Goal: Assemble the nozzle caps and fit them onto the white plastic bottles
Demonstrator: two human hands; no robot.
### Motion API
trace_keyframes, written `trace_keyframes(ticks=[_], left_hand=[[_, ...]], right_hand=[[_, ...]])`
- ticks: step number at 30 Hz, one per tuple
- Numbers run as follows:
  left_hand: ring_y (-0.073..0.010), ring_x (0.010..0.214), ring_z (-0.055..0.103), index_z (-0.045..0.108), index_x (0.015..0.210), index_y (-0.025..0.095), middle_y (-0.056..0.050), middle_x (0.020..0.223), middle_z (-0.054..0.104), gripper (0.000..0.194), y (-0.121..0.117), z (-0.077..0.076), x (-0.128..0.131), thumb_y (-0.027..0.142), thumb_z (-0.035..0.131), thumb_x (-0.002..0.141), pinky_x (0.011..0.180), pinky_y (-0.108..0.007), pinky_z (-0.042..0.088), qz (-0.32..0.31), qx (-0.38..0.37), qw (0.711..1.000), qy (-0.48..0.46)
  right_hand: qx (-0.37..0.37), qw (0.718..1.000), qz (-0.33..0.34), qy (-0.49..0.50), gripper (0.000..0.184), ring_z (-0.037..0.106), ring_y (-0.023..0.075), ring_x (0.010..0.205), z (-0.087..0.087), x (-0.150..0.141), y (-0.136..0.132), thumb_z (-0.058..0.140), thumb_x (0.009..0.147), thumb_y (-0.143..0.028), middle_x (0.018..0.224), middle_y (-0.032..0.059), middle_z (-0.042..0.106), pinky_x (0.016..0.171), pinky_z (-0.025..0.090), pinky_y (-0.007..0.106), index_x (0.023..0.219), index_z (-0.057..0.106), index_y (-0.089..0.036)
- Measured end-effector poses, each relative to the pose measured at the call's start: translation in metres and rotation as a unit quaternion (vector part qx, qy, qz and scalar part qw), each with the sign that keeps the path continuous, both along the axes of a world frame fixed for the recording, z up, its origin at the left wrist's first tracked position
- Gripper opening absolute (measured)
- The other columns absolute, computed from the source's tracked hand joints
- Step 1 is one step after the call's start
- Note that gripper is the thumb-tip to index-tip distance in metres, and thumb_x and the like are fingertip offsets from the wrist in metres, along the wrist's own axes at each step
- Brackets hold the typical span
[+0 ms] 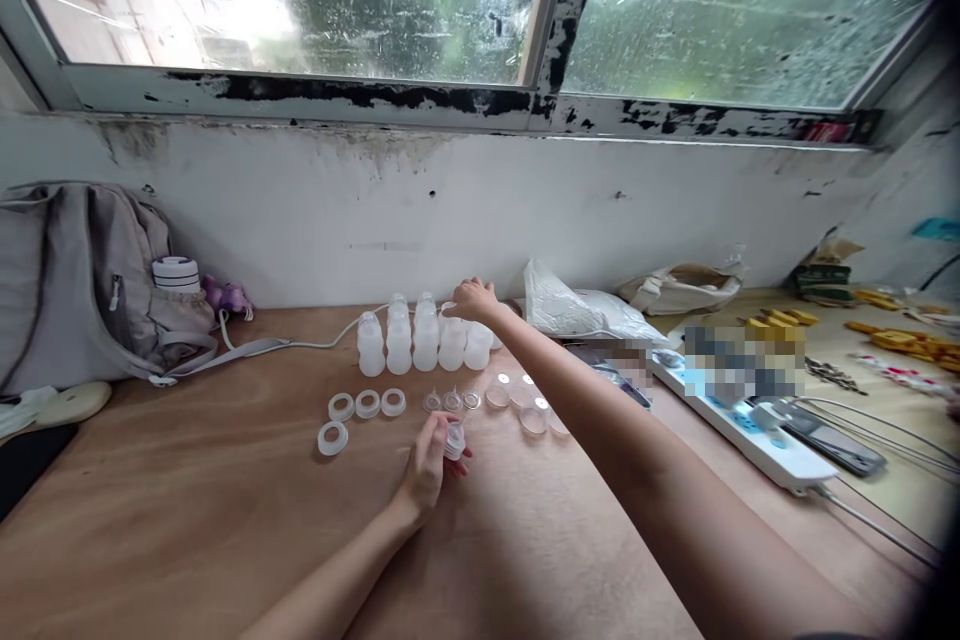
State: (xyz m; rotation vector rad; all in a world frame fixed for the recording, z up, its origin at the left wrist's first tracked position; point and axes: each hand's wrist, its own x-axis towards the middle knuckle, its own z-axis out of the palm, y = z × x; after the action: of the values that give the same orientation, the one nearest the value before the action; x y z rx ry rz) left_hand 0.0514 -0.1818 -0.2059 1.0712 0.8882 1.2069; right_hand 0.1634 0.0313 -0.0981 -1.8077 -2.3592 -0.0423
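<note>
My left hand (429,465) is closed around a small translucent screw ring (454,440), held just above the table. Whether a teat sits in it is too small to tell. My right hand (474,298) reaches over the right part of a cluster of frosted baby bottles (426,340), fingers bent, with something pale at the thumb side that I cannot make out. Some bottles at the left carry domed tops. In front of them lie several white screw rings (367,405), a row of clear silicone teats (451,401) and several clear round discs or caps (533,420).
At the left a grey backpack (90,270) leans by the wall, its strap on the table. A white plastic bag (585,310), a pouch (679,288), a power strip (750,430) with cables and a phone (836,440) occupy the right. Windows rise behind.
</note>
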Motion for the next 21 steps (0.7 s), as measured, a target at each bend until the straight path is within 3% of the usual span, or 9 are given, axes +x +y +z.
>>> trace_keyframes(ticks=[7,10,12,14,16,21], left_hand=[[-0.0090,0.038,0.043,0.048,0.077,0.015,0.003,0.051,0.052,0.043,-0.001,-0.001,0.000,0.057,0.035,0.080,0.039,-0.020,0.033,-0.007,0.015,1.000,0.018],[-0.0075,0.036,0.039,0.048,0.075,0.016,0.004,0.049,0.049,0.044,-0.001,-0.003,-0.002,0.058,0.036,0.079,0.037,-0.019,0.029,-0.004,0.010,0.999,0.033],[-0.0068,0.037,0.039,0.046,0.077,0.016,0.004,0.053,0.049,0.043,-0.001,-0.002,-0.003,0.058,0.037,0.079,0.038,-0.019,0.029,0.002,-0.004,1.000,0.010],[-0.0068,0.041,0.043,0.044,0.080,0.017,0.003,0.060,0.052,0.040,-0.001,-0.001,-0.004,0.057,0.040,0.078,0.041,-0.019,0.033,-0.006,-0.019,0.999,-0.041],[-0.0078,0.050,0.050,0.043,0.083,0.018,0.001,0.069,0.055,0.035,-0.001,0.001,-0.004,0.053,0.046,0.078,0.048,-0.020,0.039,-0.035,-0.028,0.995,-0.094],[-0.0118,0.067,0.057,0.048,0.094,0.015,-0.004,0.079,0.059,0.038,0.000,0.001,-0.003,0.046,0.058,0.074,0.061,-0.023,0.043,-0.058,-0.033,0.987,-0.144]], right_hand=[[0.092,0.994,0.000,0.053,0.037,0.046,0.0247,0.100,0.056,0.023,-0.017,0.051,0.075,-0.041,0.104,0.0124,0.056,0.080,0.034,0.033,0.098,0.058,-0.013],[0.163,0.975,0.048,0.146,0.034,0.051,0.0209,0.093,0.074,0.038,-0.041,0.055,0.074,-0.037,0.100,0.0107,0.058,0.079,0.037,0.031,0.095,0.056,-0.011],[0.182,0.952,0.085,0.229,0.031,0.054,0.0197,0.087,0.077,0.047,-0.066,0.056,0.073,-0.037,0.096,0.0088,0.059,0.074,0.041,0.030,0.094,0.055,-0.013],[0.169,0.931,0.108,0.304,0.031,0.056,0.0187,0.083,0.068,0.053,-0.096,0.055,0.075,-0.039,0.092,0.0069,0.060,0.069,0.043,0.029,0.094,0.053,-0.015],[0.156,0.910,0.122,0.364,0.028,0.056,0.0174,0.079,0.049,0.057,-0.126,0.055,0.075,-0.040,0.089,0.0057,0.060,0.068,0.043,0.028,0.089,0.052,-0.016],[0.076,0.850,0.073,0.517,0.025,0.055,0.0152,0.066,-0.025,0.057,-0.177,0.054,0.078,-0.041,0.077,0.0030,0.059,0.057,0.042,0.026,0.088,0.049,-0.019]])
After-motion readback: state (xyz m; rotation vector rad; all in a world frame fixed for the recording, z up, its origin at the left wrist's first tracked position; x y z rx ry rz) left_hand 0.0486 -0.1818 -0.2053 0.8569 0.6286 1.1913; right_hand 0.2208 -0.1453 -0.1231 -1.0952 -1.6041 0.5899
